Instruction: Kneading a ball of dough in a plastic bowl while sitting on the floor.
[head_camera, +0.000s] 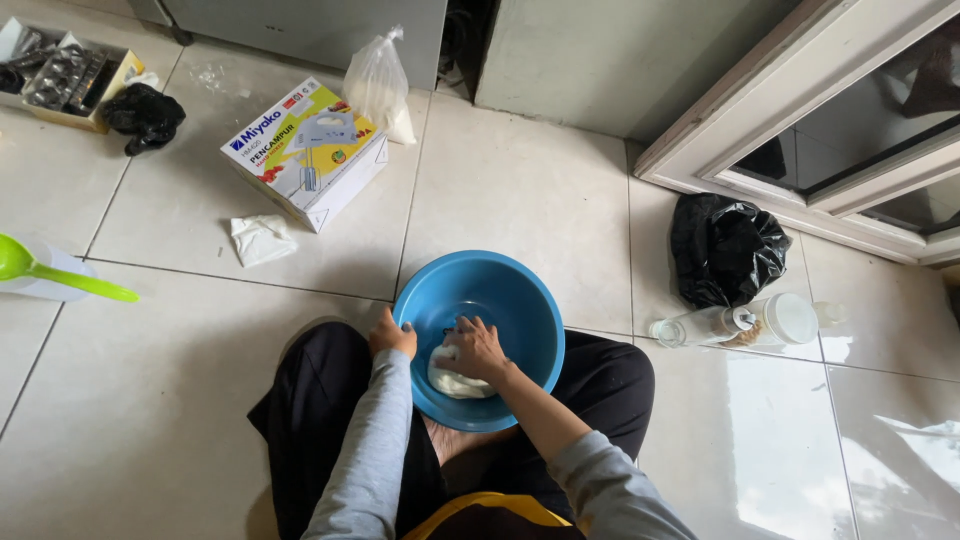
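Head view, L to R: green ladle (55, 275) on a white lid at far left, cardboard tray of foil packs (62, 75) top left w/ black bag (143, 117) beside it. Mixer box (305, 152) on tile floor, crumpled white tissue (260, 239) just below it, clear plastic bag (380, 85) behind. Left hand (391, 336) clamped on rim of blue bowl (520, 310). Right hand (474, 349) inside bowl, fingers curled, pressing on white dough (455, 383) at bowl bottom. Bowl sits on floor betw. crossed legs. Right side: black plastic bag (725, 248), clear jar w/ white lid (755, 322) lying near it
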